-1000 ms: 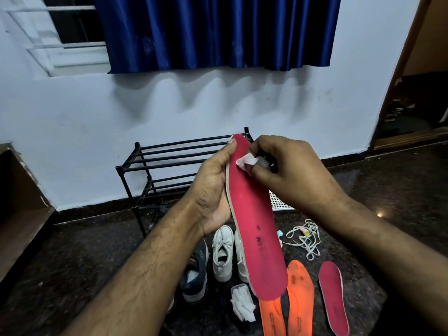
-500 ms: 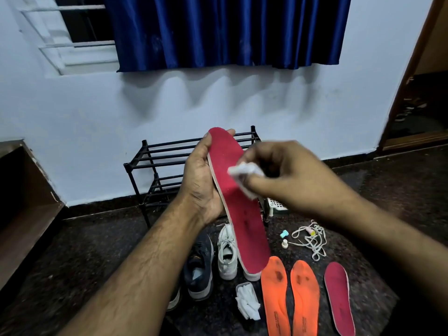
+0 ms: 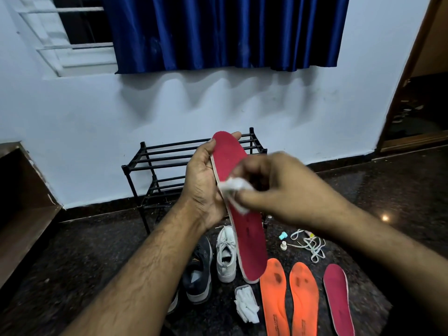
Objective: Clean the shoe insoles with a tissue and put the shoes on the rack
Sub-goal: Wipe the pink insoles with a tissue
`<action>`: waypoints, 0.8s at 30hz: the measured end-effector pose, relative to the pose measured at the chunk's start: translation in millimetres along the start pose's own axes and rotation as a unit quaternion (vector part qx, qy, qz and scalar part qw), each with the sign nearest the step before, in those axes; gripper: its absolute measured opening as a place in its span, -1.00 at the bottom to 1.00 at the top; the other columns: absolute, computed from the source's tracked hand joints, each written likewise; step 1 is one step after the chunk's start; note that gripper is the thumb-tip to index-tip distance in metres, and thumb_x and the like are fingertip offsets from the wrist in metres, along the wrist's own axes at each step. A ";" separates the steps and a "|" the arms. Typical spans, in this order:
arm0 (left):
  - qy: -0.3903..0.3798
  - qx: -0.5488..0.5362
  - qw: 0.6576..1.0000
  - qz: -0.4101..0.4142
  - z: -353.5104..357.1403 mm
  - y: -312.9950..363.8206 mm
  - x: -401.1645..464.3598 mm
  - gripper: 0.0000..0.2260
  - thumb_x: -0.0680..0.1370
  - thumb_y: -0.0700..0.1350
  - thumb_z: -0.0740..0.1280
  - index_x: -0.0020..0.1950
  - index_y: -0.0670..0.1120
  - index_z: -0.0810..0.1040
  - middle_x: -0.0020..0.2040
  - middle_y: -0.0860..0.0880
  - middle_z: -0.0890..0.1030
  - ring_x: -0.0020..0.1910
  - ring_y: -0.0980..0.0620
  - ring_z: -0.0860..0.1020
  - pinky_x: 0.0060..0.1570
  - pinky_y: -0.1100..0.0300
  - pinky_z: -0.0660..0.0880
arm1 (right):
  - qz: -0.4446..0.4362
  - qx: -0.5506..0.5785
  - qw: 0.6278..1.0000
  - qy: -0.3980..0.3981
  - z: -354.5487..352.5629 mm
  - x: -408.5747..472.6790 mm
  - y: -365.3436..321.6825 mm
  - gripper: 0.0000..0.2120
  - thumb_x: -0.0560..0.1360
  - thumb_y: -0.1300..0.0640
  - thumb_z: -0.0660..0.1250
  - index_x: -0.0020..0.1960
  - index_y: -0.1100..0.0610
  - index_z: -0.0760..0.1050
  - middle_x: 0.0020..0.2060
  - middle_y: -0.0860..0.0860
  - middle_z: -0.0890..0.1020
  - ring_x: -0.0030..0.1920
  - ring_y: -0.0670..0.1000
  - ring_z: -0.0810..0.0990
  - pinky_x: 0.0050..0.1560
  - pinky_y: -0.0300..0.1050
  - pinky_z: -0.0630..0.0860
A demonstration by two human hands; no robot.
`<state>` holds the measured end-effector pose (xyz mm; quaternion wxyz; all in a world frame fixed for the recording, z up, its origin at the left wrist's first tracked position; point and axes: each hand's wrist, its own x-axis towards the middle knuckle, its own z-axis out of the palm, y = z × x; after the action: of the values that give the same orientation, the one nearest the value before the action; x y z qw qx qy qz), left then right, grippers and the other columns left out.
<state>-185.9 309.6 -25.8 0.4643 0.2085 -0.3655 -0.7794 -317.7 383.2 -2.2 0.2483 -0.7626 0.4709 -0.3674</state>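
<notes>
My left hand (image 3: 203,185) grips a long red insole (image 3: 247,234) from behind, holding it upright in front of the black shoe rack (image 3: 155,163). My right hand (image 3: 278,187), blurred, pinches a crumpled white tissue (image 3: 234,187) against the middle of the insole's red face. On the floor below lie two orange insoles (image 3: 275,294) (image 3: 304,297) with dark stains and a second red insole (image 3: 338,297). A white shoe (image 3: 225,255) and a dark blue shoe (image 3: 198,275) stand left of them.
A box of white tissues (image 3: 246,303) lies in front of the shoes. White laces (image 3: 310,243) and two small caps (image 3: 282,241) lie to the right. A wooden shelf (image 3: 21,229) is at the left, a doorway (image 3: 417,100) at the right.
My right hand has wiped the tissue down from the insole's top end to its middle. The view has shifted so that the hands sit lower and more of the floor shows.
</notes>
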 end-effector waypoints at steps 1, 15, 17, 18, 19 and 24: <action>-0.005 0.002 1.000 -0.003 0.7 -1.3 -0.5 -0.48 0.61 0.13 0.14 0.47 -0.11 0.46 -0.05 -0.15 0.61 -0.21 -0.09 0.61 -0.17 0.10 0.59 | -0.005 -0.005 0.997 0.079 -1.9 4.1 5.8 -0.96 0.48 0.11 0.46 -0.10 0.06 0.63 -0.31 -0.06 0.69 -0.31 -0.17 0.60 -0.21 -0.13 0.53; -0.060 0.023 0.998 -0.029 11.1 -7.8 -2.5 -0.47 0.62 0.12 0.10 0.50 -0.14 0.40 0.07 -0.15 0.61 -0.11 -0.13 0.61 -0.09 0.01 0.60 | 0.009 -0.085 0.983 0.162 -19.0 12.6 20.2 -0.97 0.46 0.08 0.42 -0.14 0.01 0.62 -0.35 -0.10 0.64 -0.32 -0.15 0.60 -0.23 -0.22 0.51; -0.070 0.025 0.997 -0.030 10.9 -7.8 -3.7 -0.47 0.63 0.13 0.09 0.51 -0.13 0.39 0.09 -0.15 0.62 -0.08 -0.14 0.61 -0.06 -0.03 0.60 | -0.010 -0.163 0.964 0.212 -18.5 14.1 22.6 -0.96 0.51 0.07 0.40 -0.11 0.01 0.62 -0.27 -0.11 0.61 -0.24 -0.14 0.58 -0.22 -0.32 0.43; -0.071 0.020 0.997 -0.030 10.7 -7.5 -3.5 -0.47 0.63 0.13 0.09 0.52 -0.12 0.39 0.10 -0.14 0.62 -0.06 -0.13 0.60 -0.06 -0.03 0.61 | -0.014 -0.176 0.961 0.215 -17.4 15.4 25.0 -0.93 0.53 0.05 0.39 -0.09 0.03 0.62 -0.24 -0.10 0.60 -0.22 -0.12 0.56 -0.19 -0.29 0.41; -0.072 0.014 0.997 -0.032 11.0 -7.2 -3.3 -0.48 0.64 0.12 0.09 0.52 -0.11 0.39 0.09 -0.14 0.62 -0.04 -0.12 0.59 -0.07 0.00 0.62 | -0.018 -0.187 0.959 0.211 -16.2 16.8 28.4 -0.89 0.54 0.03 0.39 -0.08 0.05 0.63 -0.23 -0.08 0.59 -0.22 -0.10 0.55 -0.17 -0.26 0.42; -0.048 0.024 0.998 -0.027 9.8 -8.7 0.0 -0.48 0.63 0.12 0.12 0.50 -0.12 0.42 0.09 -0.16 0.56 0.07 -0.13 0.51 0.06 0.03 0.49 | -0.032 -0.236 0.954 0.180 -7.7 20.9 27.9 -0.90 0.52 0.05 0.42 0.00 0.00 0.67 -0.23 -0.13 0.50 -0.21 -0.16 0.46 -0.18 -0.40 0.32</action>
<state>-197.4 315.9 -26.1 0.4198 0.1913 -0.4000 -0.7920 -332.8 352.1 -11.0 -0.0399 -0.7354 0.5561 -0.3852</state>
